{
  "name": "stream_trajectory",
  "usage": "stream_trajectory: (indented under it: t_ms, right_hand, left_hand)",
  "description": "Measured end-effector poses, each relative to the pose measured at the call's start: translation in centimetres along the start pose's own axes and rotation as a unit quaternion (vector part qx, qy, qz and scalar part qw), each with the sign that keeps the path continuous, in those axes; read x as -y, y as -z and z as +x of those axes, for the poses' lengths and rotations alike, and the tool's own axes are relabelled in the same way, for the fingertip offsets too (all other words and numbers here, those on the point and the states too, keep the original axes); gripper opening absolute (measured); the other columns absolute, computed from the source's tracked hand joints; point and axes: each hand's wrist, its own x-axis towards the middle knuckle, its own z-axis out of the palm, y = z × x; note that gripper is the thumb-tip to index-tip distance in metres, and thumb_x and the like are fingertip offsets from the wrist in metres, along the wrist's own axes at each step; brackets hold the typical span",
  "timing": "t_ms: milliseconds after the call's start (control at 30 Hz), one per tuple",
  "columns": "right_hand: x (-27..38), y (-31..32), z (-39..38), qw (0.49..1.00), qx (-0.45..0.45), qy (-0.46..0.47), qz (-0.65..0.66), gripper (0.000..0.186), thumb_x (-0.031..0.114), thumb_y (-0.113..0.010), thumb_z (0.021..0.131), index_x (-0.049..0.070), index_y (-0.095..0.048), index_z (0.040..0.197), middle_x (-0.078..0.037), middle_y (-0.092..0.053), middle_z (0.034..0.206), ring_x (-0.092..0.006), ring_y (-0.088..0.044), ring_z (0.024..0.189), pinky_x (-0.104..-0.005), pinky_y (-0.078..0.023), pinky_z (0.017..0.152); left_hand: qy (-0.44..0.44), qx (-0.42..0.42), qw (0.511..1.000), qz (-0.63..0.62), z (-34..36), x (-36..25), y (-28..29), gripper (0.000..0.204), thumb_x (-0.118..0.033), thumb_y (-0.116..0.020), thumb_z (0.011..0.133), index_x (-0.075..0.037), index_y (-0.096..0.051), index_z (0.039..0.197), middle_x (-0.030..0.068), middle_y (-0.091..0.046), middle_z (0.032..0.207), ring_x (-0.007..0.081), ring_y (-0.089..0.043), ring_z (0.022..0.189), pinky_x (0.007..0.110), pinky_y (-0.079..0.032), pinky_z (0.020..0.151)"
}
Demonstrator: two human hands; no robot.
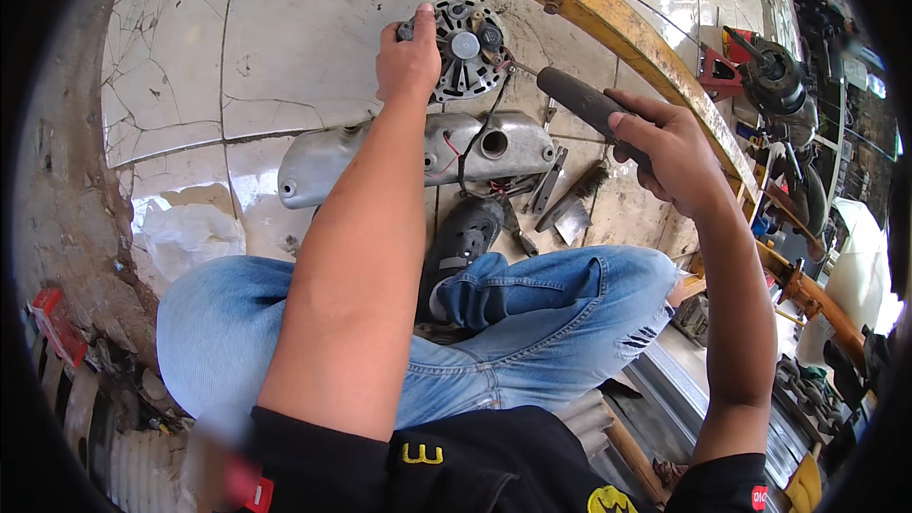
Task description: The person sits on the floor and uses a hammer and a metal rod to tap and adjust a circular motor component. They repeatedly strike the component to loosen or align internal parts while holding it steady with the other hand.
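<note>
A round silver alternator with black slots and a black fitting lies on the tiled floor ahead of me. My left hand is closed on its left edge, thumb pointing away from me. My right hand grips a tool with a thick dark handle and a thin metal shaft. The shaft points left, its tip at or close to the wires on the alternator's right edge; contact cannot be made out. A black cable runs from there toward me, over a long silver metal cover with a round hole.
A yellow and black metal beam arches across the far right. Near my shoe lie a brush and several small tools. Crumpled white plastic sits at left. A red stand and cluttered parts line the right side.
</note>
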Motion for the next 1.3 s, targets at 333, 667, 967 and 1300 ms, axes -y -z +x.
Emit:
stream_trajectory:
  t_ms: [333,667,967,1300]
  right_hand:
    - [2.3,-0.1,1.0,0.999,0.012,-0.042,-0.017,0.049,0.026,-0.063,0.094,0.007,-0.06,0.14,-0.005,-0.063,0.075,-0.0049,-0.043,0.039,-0.0214,-0.029,0.033]
    - [3.0,-0.1,1.3,0.998,0.022,-0.049,-0.025,0.047,0.026,-0.06,0.097,0.009,-0.059,0.14,-0.005,-0.063,0.073,-0.0039,-0.042,0.037,-0.02,-0.03,0.032]
    - [7.1,-0.3,1.1,0.983,0.053,-0.045,-0.171,0.055,0.029,-0.061,0.094,0.008,-0.054,0.145,-0.002,-0.06,0.071,-0.0046,-0.044,0.04,-0.0217,-0.029,0.033]
    - [8.3,-0.5,1.5,0.982,0.067,-0.104,-0.14,0.053,0.032,-0.061,0.094,0.006,-0.055,0.14,-0.004,-0.061,0.072,-0.0064,-0.048,0.042,-0.0223,-0.032,0.034]
  left_hand:
    - [0.021,-0.013,1.0,-0.004,-1.2,-0.3,0.0,0.085,-0.082,-0.05,0.084,-0.019,-0.053,0.141,0.0152,-0.06,0.134,0.035,-0.059,0.123,0.059,-0.032,0.108]
    - [0.018,-0.002,0.999,-0.035,-0.8,0.1,-0.3,0.085,-0.081,-0.052,0.084,-0.018,-0.051,0.142,0.0165,-0.055,0.136,0.0366,-0.058,0.122,0.057,-0.038,0.105]
    - [0.019,0.007,0.999,-0.035,-1.0,-0.3,0.2,0.084,-0.078,-0.055,0.084,-0.016,-0.051,0.141,0.0201,-0.052,0.135,0.0391,-0.056,0.122,0.056,-0.045,0.1]
    - [0.018,-0.002,0.998,-0.052,-1.4,0.2,-0.2,0.081,-0.076,-0.054,0.086,-0.018,-0.05,0.142,0.0213,-0.052,0.135,0.0407,-0.056,0.122,0.057,-0.045,0.1]
